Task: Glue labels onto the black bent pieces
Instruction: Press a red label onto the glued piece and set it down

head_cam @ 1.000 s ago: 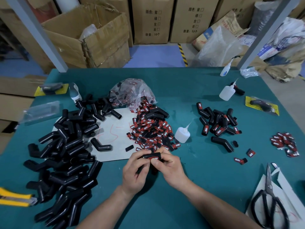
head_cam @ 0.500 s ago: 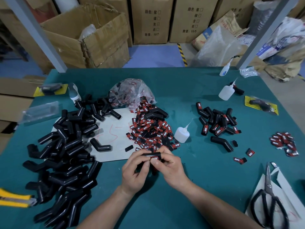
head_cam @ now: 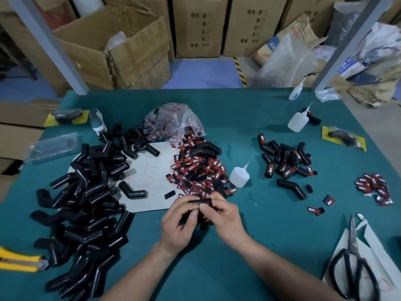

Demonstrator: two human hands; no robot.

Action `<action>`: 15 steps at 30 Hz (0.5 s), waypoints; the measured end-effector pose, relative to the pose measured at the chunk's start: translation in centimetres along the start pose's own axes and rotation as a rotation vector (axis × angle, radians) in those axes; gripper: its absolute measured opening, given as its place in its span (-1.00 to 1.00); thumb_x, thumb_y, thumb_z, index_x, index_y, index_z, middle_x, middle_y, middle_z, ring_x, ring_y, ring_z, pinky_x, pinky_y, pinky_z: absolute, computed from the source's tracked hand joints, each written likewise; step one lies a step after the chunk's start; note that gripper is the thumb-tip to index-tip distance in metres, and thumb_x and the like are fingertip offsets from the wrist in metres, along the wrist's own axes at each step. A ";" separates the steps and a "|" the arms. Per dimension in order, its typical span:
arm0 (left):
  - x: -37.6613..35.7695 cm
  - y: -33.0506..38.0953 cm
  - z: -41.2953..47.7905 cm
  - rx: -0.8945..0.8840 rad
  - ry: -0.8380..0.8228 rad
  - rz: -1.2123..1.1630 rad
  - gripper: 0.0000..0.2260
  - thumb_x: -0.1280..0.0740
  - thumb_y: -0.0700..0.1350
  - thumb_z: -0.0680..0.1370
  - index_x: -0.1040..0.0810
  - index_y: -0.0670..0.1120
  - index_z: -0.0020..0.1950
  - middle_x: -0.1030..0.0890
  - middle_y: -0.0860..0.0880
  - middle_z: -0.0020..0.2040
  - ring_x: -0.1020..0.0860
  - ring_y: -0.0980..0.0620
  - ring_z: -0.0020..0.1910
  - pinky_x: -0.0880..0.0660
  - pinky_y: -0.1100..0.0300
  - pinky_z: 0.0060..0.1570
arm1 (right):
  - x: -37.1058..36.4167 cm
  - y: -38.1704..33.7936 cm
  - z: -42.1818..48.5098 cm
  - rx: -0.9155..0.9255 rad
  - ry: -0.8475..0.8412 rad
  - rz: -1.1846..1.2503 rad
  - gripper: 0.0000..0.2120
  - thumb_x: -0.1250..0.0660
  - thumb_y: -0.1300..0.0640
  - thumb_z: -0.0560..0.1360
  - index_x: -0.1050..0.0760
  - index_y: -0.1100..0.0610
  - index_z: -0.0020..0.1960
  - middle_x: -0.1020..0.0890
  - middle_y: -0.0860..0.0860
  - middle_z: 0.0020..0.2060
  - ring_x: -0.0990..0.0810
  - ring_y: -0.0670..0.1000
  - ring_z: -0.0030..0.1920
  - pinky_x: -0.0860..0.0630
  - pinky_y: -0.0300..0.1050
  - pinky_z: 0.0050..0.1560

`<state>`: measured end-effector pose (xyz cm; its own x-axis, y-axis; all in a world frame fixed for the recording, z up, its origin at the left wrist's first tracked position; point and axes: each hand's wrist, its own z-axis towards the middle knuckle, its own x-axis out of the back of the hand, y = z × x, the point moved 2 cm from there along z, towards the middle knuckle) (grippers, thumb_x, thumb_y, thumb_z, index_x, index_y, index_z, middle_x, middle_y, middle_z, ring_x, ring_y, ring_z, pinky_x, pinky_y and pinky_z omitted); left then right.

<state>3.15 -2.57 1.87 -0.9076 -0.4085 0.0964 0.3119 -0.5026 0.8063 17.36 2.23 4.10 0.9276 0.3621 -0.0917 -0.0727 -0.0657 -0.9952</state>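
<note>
Both hands hold one black bent piece (head_cam: pixel 199 201) just above the green table (head_cam: pixel 260 224), near its front middle. My left hand (head_cam: pixel 179 222) grips its left end with curled fingers. My right hand (head_cam: pixel 224 217) pinches the piece and presses a red-and-black label (head_cam: pixel 206 205) onto it with the thumb. A heap of loose labels (head_cam: pixel 196 172) lies just behind the hands. Unlabelled black bent pieces (head_cam: pixel 86 192) are piled at the left. Labelled pieces (head_cam: pixel 286 161) lie in a smaller pile at the right.
A glue bottle (head_cam: pixel 238 175) stands beside the label heap, another glue bottle (head_cam: pixel 298 121) farther back right. Scissors (head_cam: pixel 353 263) lie on white card at the front right. A yellow utility knife (head_cam: pixel 19 260) is at the front left. A small label cluster (head_cam: pixel 373 187) sits at the right edge.
The hands stay in the same spot. The fingers have shifted slightly on the piece, with the right thumb now pressing the label.
</note>
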 end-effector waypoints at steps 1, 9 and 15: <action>-0.1 0.0 0.0 0.001 0.002 0.000 -0.91 -0.34 -0.16 0.66 -0.64 -0.12 0.10 -0.66 -0.04 0.17 -0.67 -0.14 0.10 -0.56 0.09 0.17 | 0.0 0.1 0.0 -0.003 0.001 0.003 -0.88 -0.45 0.04 0.49 -0.72 0.06 -0.08 -0.57 -0.03 -0.17 -0.54 0.00 -0.11 -0.47 -0.09 -0.06; -0.2 0.4 0.5 0.041 0.012 -0.028 -0.89 -0.36 -0.09 0.67 -0.63 -0.12 0.06 -0.66 0.04 0.18 -0.66 -0.04 0.10 -0.55 0.16 0.17 | 0.4 0.4 0.5 -0.048 0.030 0.039 -0.79 -0.45 0.02 0.48 -0.69 0.14 -0.21 -0.53 0.01 -0.24 -0.50 0.02 -0.19 -0.45 -0.02 -0.13; -0.2 0.3 0.3 0.045 0.017 -0.030 -0.90 -0.36 -0.10 0.66 -0.63 -0.11 0.06 -0.67 0.01 0.16 -0.67 -0.07 0.09 -0.56 0.14 0.15 | 0.4 0.3 0.5 -0.049 0.024 0.039 -0.80 -0.44 0.01 0.48 -0.68 0.07 -0.27 -0.50 -0.04 -0.27 -0.48 -0.02 -0.20 -0.41 -0.07 -0.12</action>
<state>3.29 -2.41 2.27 -0.9112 -0.4072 0.0623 0.2716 -0.4802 0.8340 17.55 2.81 3.76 0.9329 0.3361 -0.1294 -0.0918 -0.1255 -0.9878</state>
